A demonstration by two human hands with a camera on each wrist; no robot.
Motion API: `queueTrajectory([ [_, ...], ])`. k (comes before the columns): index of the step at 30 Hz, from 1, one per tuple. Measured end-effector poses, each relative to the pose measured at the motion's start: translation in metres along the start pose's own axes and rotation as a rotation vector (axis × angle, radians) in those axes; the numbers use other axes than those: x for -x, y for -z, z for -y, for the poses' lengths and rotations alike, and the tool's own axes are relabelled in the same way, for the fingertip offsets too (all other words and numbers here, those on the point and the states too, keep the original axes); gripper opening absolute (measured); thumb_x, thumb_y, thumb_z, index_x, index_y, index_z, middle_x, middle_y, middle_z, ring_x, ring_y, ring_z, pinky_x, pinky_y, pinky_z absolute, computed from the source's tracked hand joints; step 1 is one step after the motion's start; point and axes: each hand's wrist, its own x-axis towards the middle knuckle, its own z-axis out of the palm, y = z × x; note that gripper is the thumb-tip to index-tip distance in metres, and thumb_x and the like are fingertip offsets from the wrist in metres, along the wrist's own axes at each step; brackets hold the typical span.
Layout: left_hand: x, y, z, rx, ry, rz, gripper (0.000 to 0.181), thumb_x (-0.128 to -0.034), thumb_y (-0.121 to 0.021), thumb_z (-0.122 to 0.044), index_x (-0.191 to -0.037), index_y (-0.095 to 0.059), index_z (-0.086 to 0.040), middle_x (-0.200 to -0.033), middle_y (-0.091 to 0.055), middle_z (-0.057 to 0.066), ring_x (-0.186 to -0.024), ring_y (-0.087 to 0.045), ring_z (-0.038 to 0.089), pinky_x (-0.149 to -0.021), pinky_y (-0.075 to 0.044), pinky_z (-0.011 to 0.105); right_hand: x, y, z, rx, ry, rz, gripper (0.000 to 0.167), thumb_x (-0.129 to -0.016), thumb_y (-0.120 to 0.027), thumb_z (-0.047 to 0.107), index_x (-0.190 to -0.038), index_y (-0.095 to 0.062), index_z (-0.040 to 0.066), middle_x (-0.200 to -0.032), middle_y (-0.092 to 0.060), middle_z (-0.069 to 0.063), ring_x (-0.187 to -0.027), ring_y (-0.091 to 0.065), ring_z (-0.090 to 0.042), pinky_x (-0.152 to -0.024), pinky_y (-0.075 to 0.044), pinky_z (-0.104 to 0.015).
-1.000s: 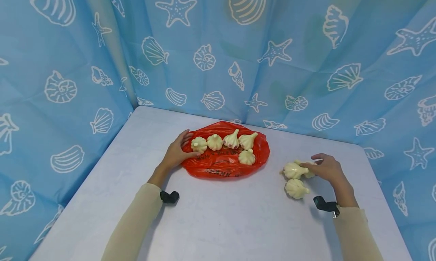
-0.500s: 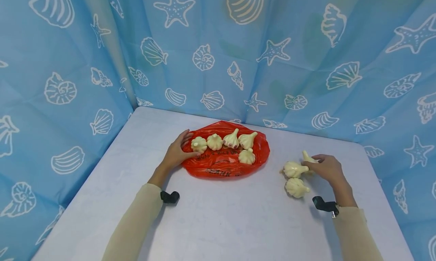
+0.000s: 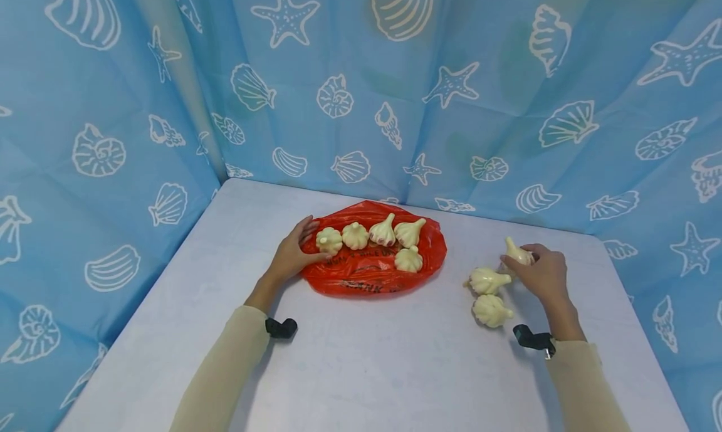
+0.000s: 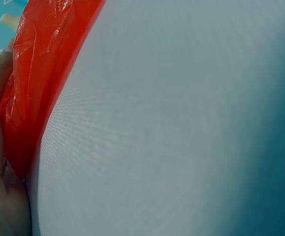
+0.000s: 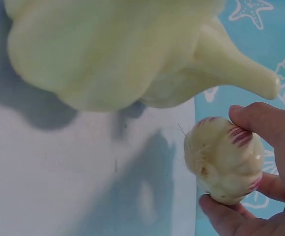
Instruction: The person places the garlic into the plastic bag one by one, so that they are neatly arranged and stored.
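Your right hand point(image 3: 546, 272) has drawn its garlic bulb point(image 5: 226, 162) up and away from its neighbours since the earlier frame, while your left hand point(image 3: 289, 255) has stayed put. Around your work hangs the blue curtain point(image 3: 350, 43), and before it spreads the white table point(image 3: 395, 363). On that lies the red plastic bag point(image 3: 333, 278), with your left hand at its left end: thumb on the near side by the leftmost bulb, fingers along the outer edge, thumb and fingers apart. Well to the right, your other hand has thumb and fingertips clamped on the garlic bulb; it looks raised, though you can't tell by how much. Across the bag sits a row of four bulbs point(image 3: 382, 230), with a fifth bulb point(image 3: 408, 259) just nearer you at the right end. Two loose bulbs point(image 3: 487, 281) lie on the table beside your right hand. You seem to be at the pick-up step; the next move probably calls for keeping that pinch, carrying the bulb left past the loose pair, and setting it on bare plastic beside the fifth, its slim stem clear of the others
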Motion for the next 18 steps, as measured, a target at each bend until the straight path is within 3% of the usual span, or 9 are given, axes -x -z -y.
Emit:
queueTrajectory([
  [8, 0.002, -0.003, 0.0, 0.014, 0.017, 0.01, 0.112, -0.0672, -0.085, -0.052, -0.155, -0.025, -0.017, -0.149, -0.043, 0.0, -0.138, -0.039, 0.021, -0.11, -0.036, 0.043, 0.005, -0.005, -0.007, 0.03, -0.036, 0.078, 0.077, -0.089, -0.066, 0.05, -0.129, -0.049, -0.012, -0.111, -0.056, -0.031, -0.09, -0.053, -0.036, -0.063, -0.047, -0.036],
  [13, 0.002, -0.003, -0.002, -0.001, 0.028, -0.001, 0.111, -0.068, -0.085, -0.051, -0.155, -0.025, -0.019, -0.148, -0.043, -0.002, -0.138, -0.038, 0.02, -0.109, -0.037, 0.043, 0.01, -0.001, -0.013, 0.06, 0.023, 0.035, 0.075, -0.083, -0.072, 0.051, -0.123, -0.057, -0.011, -0.11, -0.062, -0.031, -0.091, -0.056, -0.038, -0.067, -0.049, -0.043],
  [18, 0.002, -0.002, -0.004, -0.006, 0.019, -0.006, 0.109, -0.069, -0.085, -0.049, -0.155, -0.025, -0.018, -0.148, -0.044, -0.002, -0.138, -0.038, 0.021, -0.109, -0.037, 0.044, 0.012, 0.0, -0.016, 0.045, 0.008, 0.017, 0.074, -0.082, -0.076, 0.046, -0.122, -0.058, -0.014, -0.116, -0.06, -0.033, -0.098, -0.056, -0.041, -0.076, -0.05, -0.052],
])
